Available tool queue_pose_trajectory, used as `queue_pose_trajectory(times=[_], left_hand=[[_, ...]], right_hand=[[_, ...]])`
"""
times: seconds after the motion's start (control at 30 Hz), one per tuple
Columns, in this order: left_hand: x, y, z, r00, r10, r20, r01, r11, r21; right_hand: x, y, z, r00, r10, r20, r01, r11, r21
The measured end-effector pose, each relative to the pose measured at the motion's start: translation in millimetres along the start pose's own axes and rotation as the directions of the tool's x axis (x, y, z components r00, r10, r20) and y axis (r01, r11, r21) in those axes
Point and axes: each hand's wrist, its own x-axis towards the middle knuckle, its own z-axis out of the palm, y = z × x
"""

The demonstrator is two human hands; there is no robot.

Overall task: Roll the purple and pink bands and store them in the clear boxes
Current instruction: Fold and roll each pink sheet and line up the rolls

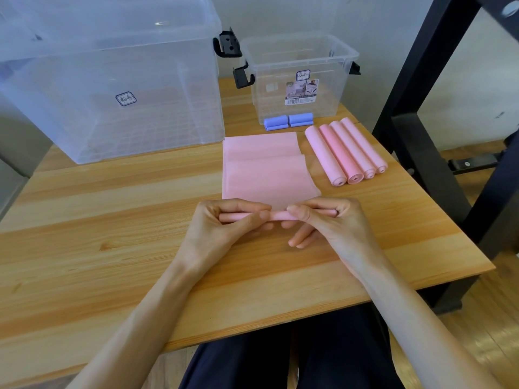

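While the pink band (pixel 266 169) lies flat on the desk (pixel 112 220), its near end is rolled into a thin tube between both hands: the left hand (pixel 222 223) and the right hand (pixel 323 220) pinch it with curled fingers.

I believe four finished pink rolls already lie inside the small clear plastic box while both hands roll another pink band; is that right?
Not quite: the head view shows the four finished pink rolls lying on the wooden table, in front of the small clear plastic box. Left hand and right hand do roll the pink band.

Large clear box (pixel 106 80) cropped top, left.
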Motion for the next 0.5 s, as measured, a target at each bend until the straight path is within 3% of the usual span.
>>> queue_pose_trajectory(times=[0.5], left_hand=[[0.2, -1.0, 0.0, 0.999, -0.04, -0.022, 0.04, 0.999, 0.001]], right_hand=[[0.9, 1.7, 1.1, 1.0, -0.011, 0.014, 0.011, 1.0, 0.001]])
